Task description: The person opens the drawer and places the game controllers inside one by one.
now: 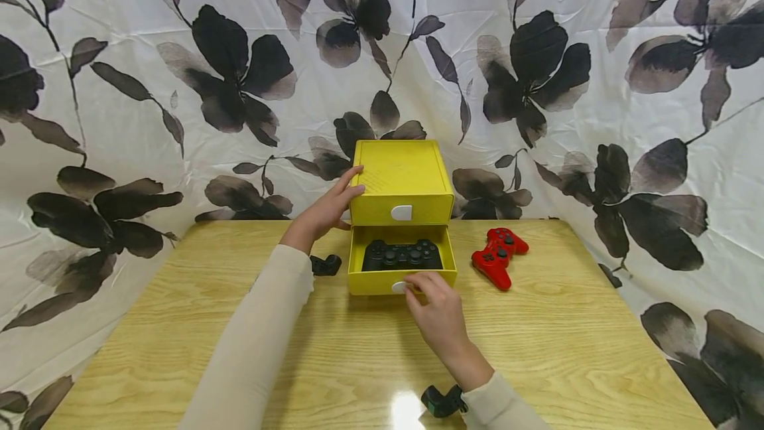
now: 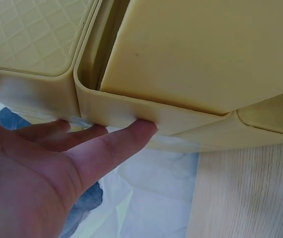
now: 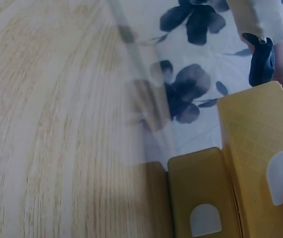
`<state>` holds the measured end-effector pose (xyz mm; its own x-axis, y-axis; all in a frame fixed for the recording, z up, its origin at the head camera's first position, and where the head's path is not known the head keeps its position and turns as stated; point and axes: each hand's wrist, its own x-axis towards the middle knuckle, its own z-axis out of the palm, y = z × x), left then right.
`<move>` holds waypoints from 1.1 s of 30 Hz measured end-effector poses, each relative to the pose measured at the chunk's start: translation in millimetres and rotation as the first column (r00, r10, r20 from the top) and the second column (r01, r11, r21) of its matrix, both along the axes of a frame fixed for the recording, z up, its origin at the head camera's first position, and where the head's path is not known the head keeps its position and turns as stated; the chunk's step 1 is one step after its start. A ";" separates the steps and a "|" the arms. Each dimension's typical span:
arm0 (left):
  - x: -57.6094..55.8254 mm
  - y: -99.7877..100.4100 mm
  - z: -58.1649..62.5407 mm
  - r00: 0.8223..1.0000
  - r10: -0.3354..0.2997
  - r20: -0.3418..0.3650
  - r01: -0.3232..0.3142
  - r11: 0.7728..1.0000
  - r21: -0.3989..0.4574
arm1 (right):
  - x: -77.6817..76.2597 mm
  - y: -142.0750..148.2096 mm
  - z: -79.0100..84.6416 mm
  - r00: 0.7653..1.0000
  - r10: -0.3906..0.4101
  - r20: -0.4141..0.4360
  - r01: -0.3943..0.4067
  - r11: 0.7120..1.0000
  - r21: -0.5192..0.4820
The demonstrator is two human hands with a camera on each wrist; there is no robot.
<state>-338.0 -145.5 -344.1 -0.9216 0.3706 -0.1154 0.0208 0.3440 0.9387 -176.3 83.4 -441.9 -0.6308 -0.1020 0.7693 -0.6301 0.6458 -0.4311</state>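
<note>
A yellow two-drawer box (image 1: 402, 171) stands at the back of the table with its upper drawer closed. Its lower drawer (image 1: 358, 283) is pulled out, and a black game controller (image 1: 402, 256) lies inside. My left hand (image 1: 325, 214) rests against the left side of the box, thumb and fingers extended; in the left wrist view its fingertips (image 2: 143, 128) touch the yellow wall. At the front of the lower drawer, my right hand (image 1: 438, 310) pinches the white tab (image 1: 398, 287). Only its fingertips show at the edge of the right wrist view, by that tab (image 3: 282, 177).
A red game controller (image 1: 500, 257) lies on the wooden table (image 1: 537, 350) to the right of the box. Behind the table hangs a white cloth (image 1: 442, 118) with dark flowers. Black wrist cameras (image 1: 442, 401) are strapped at both sleeves.
</note>
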 end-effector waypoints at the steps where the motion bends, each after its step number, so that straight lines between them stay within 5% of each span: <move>1: 0.0 0.2 0.3 1.000 0.001 0.002 -0.001 1.000 -0.001 | -0.2 -0.1 0.1 1.000 0.000 0.005 0.000 1.000 0.002; 16: 4.5 1.0 -2.1 1.000 0.016 -0.013 -0.015 1.000 0.024 | -4.5 1.0 2.0 0.999 -0.020 -0.049 0.026 0.994 0.108; 33: 2.6 2.2 -1.7 1.000 0.008 -0.026 -0.008 1.000 0.017 | -9.3 0.9 14.6 1.000 -0.001 -0.026 0.004 0.994 0.111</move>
